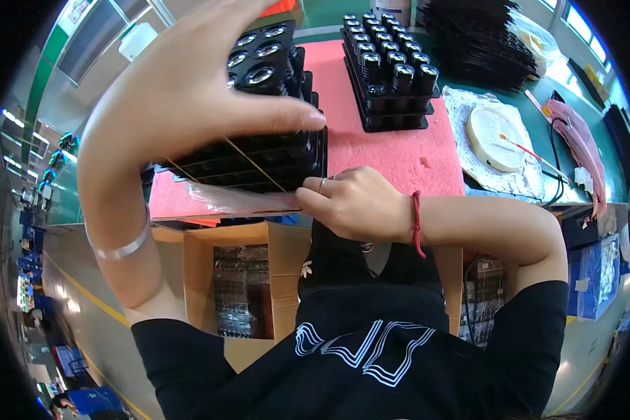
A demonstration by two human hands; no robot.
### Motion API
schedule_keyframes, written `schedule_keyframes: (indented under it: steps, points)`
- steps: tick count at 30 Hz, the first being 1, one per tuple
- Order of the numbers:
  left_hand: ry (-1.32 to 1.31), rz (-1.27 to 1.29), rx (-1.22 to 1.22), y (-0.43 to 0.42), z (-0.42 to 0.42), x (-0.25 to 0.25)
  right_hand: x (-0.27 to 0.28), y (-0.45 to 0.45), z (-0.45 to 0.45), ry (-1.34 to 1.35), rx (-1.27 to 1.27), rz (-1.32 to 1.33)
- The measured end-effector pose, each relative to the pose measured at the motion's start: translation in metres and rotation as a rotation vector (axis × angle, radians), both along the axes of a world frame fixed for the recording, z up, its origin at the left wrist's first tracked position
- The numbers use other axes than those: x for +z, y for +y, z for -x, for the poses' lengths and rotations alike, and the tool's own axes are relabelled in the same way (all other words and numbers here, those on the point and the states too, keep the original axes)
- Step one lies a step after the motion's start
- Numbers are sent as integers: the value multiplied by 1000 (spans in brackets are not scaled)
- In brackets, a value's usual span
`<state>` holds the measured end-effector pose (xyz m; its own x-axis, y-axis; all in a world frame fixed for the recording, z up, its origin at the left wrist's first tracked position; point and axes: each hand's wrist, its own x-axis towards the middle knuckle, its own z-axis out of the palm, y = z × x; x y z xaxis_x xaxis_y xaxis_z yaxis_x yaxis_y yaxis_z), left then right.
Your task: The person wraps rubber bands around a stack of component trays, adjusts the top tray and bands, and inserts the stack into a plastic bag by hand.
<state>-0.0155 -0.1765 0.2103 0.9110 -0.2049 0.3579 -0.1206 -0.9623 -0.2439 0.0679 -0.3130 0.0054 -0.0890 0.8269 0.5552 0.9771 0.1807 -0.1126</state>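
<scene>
My left hand (pixel 182 98) is raised close to the camera, thumb stretched out and apart from the fingers, over a stack of black trays (pixel 266 78). Round silvery parts sit in the stack's top tray. Thin yellow bands (pixel 253 164) run slantwise across the near side of the stack. My right hand (pixel 357 203) is closed at the stack's near right corner, fingers curled at the pink mat's front edge. Clear plastic film (pixel 241 200) lies along that edge and reaches its fingertips. What those fingers pinch, if anything, is hidden.
Another black tray stack (pixel 397 112) with silvery-topped cylinders stands on the pink mat (pixel 441 150). To the right are a round white dish (pixel 495 138) with a red stick and a pink cloth (pixel 577 133). Behind is a black pile (pixel 476 42). An open cardboard box (pixel 283 280) sits below.
</scene>
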Motion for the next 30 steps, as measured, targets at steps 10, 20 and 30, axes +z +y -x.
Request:
schedule_keyframes:
  steps: [10, 20, 30]
  points:
    - [302, 237, 1, 38, -23, -11, 12, -18, -2, -141, -82, 161]
    - [257, 180, 3, 53, -17, -4, 13, -7, 8, -371, -218, -72]
    - [210, 165, -28, 71, -16, -2, 24, -13, -24, -301, -52, -196]
